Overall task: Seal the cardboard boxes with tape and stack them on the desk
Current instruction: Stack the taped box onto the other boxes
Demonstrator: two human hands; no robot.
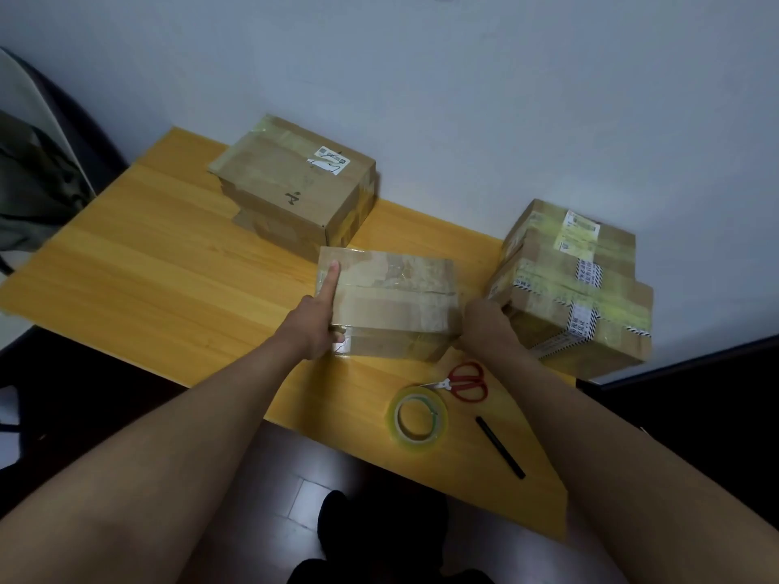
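Head view looks down on a yellow desk with the person's two bare arms reaching to a cardboard box near the middle. The left hand grips the box's left end, forefinger laid straight along the top toward 12 o'clock and thumb curled under the near edge. The right hand sits at the box's right end, at 3 o'clock of it; its fingers are hidden behind the box corner, so whether it grasps the box or only presses it cannot be told.

Shiny tape already runs across the box's top, over the flap seam. At 11 o'clock of it stands another box, taped and labelled, close to the wall. At 3 o'clock is a stack of two taped boxes, just beside the right hand. The tape roll, red scissors and a black pen lie at 5 o'clock, near the desk's front edge, untouched.

Sealing of this box looks finished, judging by the tape, and the step in hand seems to be the lift for stacking. The next move calls for a firm hold at both ends, a level lift, and setting the box squarely on one of the other boxes.
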